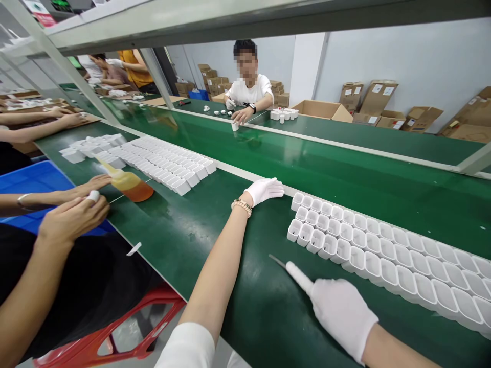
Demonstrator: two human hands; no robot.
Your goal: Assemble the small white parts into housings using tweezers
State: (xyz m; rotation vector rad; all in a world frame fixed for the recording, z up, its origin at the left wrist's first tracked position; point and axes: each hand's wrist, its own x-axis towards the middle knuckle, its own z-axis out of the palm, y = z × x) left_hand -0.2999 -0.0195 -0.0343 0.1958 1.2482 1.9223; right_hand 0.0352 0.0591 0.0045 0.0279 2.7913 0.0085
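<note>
My left hand (pixel 264 190), in a white glove with a bead bracelet at the wrist, lies flat and open on the green belt (pixel 215 225), fingertips just left of a block of small white plastic cups (pixel 368 250) set in rows. My right hand (pixel 341 314), also gloved, is closed round a white-handled tool (pixel 298 276) whose thin metal tip points left, in front of the cups.
To my left another person's hands (pixel 72 217) hold a small white part beside a squeeze bottle of amber liquid (pixel 128 184). A second block of white cups (pixel 161 161) lies beyond. A person in white sits across. Cardboard boxes (pixel 378 102) line the wall. A red stool (pixel 126 327) stands below.
</note>
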